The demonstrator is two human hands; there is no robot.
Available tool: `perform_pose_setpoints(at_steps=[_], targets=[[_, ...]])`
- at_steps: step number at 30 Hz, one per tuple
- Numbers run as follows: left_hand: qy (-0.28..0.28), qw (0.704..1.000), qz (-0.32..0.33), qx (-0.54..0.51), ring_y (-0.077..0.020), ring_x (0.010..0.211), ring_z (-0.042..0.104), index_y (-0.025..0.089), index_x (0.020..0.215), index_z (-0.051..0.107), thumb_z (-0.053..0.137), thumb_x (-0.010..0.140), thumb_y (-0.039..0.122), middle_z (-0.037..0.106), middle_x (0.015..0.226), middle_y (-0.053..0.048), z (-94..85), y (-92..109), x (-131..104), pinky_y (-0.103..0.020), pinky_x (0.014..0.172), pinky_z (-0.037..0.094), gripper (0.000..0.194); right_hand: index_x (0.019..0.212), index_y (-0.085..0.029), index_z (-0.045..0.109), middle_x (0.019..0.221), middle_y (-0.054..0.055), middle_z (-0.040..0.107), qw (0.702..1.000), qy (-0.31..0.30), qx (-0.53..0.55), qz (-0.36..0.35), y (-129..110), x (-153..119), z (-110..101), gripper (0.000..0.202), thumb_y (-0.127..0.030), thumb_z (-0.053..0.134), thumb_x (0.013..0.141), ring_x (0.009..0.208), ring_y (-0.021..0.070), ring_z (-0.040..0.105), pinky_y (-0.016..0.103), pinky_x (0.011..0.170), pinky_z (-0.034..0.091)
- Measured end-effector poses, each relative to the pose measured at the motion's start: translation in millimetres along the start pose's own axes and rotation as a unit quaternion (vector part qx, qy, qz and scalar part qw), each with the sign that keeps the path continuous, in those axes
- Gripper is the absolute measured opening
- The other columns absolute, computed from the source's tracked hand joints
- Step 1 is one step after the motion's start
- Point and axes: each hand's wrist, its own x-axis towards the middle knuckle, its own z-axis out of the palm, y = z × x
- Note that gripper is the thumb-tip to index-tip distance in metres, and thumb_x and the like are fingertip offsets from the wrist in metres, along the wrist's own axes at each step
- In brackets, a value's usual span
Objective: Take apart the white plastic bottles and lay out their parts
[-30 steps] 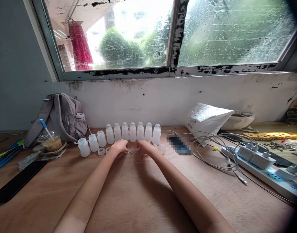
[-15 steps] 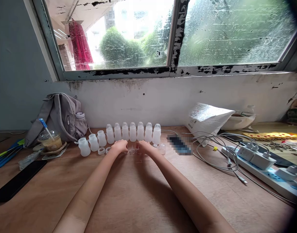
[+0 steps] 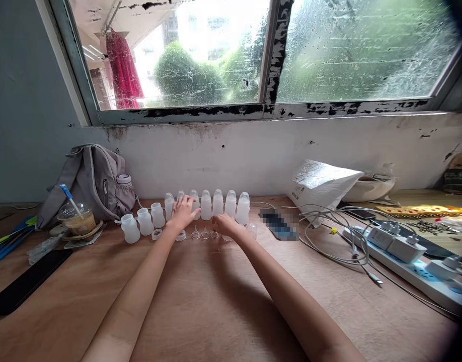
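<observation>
Several frosted white bottles with clear domed tops [image 3: 206, 205] stand in a row near the wall. To their left are three open bottles without tops [image 3: 130, 229]. My left hand [image 3: 183, 213] is raised in front of the row with its fingers spread, partly hiding two capped bottles. My right hand [image 3: 223, 224] is low over the small parts, its fingers curled together; what they hold, if anything, is hidden. White rings [image 3: 156, 234] and clear teats [image 3: 204, 233] lie in a line before the bottles. A clear dome cap [image 3: 251, 230] sits right of my right hand.
At the left are a grey backpack [image 3: 98, 186], an iced drink cup [image 3: 78, 219] and a black flat case [image 3: 29, 281]. A pixelated phone [image 3: 279, 224], looped cables [image 3: 329, 256], a power strip [image 3: 408, 266] and a silver-white bag [image 3: 321, 186] occupy the right.
My left hand has lifted from the small parts, moved up toward the bottles and spread its fingers. My right hand stays in nearly the same place.
</observation>
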Motion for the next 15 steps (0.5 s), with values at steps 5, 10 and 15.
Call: perform_pose_setpoints(at_steps=[5, 10, 15], targets=[[0.193, 0.975, -0.106, 0.033, -0.0279, 0.118, 0.027, 0.021, 0.122, 0.036, 0.047, 0.077, 0.04, 0.033, 0.129, -0.011, -5.0, -32.9, 6.0, -0.04, 0.096, 0.024, 0.05, 0.096, -0.018, 0.058, 0.093, 0.008, 0.06, 0.999, 0.031, 0.012, -0.011, 4.1, -0.7, -8.4, 0.023, -0.02, 0.049, 0.075, 0.096, 0.0221, 0.048, 0.025, 0.067, 0.034], [0.188, 0.965, -0.175, 0.053, -0.0314, 0.121, 0.02, 0.025, 0.12, 0.041, 0.051, 0.071, 0.049, 0.028, 0.131, -0.013, 3.2, -72.7, 2.4, -0.048, 0.095, 0.02, 0.056, 0.092, -0.017, 0.059, 0.091, 0.008, 0.06, 0.999, 0.046, 0.023, -0.018, 6.5, -0.9, -11.0, 0.02, -0.023, 0.049, 0.076, 0.095, 0.0223, 0.047, 0.025, 0.066, 0.034], [0.148, 0.97, -0.187, 0.046, -0.0318, 0.123, 0.017, 0.022, 0.109, 0.05, 0.047, 0.069, 0.057, 0.032, 0.13, -0.015, 13.3, -81.1, 0.9, -0.052, 0.094, 0.018, 0.053, 0.092, -0.017, 0.059, 0.092, 0.008, 0.06, 0.998, 0.049, 0.035, -0.019, 7.2, 0.5, -10.3, 0.02, -0.024, 0.05, 0.076, 0.095, 0.0224, 0.047, 0.025, 0.067, 0.034]])
